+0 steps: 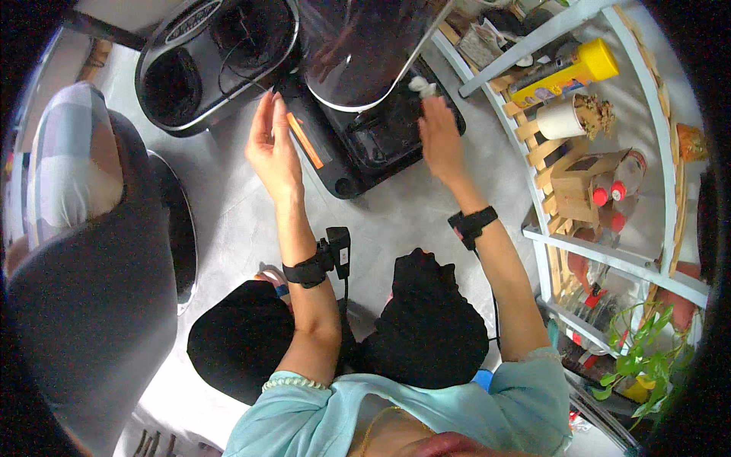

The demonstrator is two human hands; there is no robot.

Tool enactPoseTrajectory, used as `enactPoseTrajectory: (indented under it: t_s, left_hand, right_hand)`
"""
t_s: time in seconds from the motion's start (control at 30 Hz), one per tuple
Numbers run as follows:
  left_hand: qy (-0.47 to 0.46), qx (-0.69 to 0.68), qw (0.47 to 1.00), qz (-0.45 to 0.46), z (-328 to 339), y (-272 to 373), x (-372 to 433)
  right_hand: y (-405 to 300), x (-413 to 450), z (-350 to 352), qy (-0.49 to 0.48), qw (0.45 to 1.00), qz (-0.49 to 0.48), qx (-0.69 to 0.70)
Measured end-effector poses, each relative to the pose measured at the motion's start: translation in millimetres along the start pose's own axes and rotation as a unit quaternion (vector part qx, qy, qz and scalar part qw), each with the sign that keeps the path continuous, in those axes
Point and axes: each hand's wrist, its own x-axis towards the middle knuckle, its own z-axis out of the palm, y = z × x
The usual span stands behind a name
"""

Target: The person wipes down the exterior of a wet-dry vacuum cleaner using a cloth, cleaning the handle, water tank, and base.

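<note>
My left hand (274, 148) is raised beside the orange strip (305, 140) on a black appliance base (342, 165). Its fingertips are close together where a thin dark cable (243, 75) ends; whether they pinch it is unclear. A black oval unit (214, 111) with two round recesses lies past that hand. My right hand (442, 140) is over the base's right side, its fingers against a crumpled white wad (422, 87), probably tissue or cloth. Between the hands, a large glossy dark cylinder (354, 57) with a pale lower rim rises above the base.
At right stands a pale metal rack (645, 108) with wooden slats, holding a yellow canister (565, 74), a white pot (557, 119), a cardboard box (574, 191) and plastic bottles (628, 174). A leafy plant (645, 348) hangs low right. A dark chair (108, 297) and another person's clothed leg (77, 154) are at left.
</note>
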Motion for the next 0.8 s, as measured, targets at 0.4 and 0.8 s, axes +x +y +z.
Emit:
enactPoseTrajectory:
  t_s: [0.4,0.8]
  left_hand:
    - [0.035,-0.017,0.998,-0.056,-12,-43,-1]
    - [0.050,-0.027,0.994,-0.095,-18,-55,-1]
  right_hand:
    - [-59,-15,-9,-0.128,0.984,-0.035,0.121]
    - [-29,28,19,-0.070,0.995,-0.076,0.002]
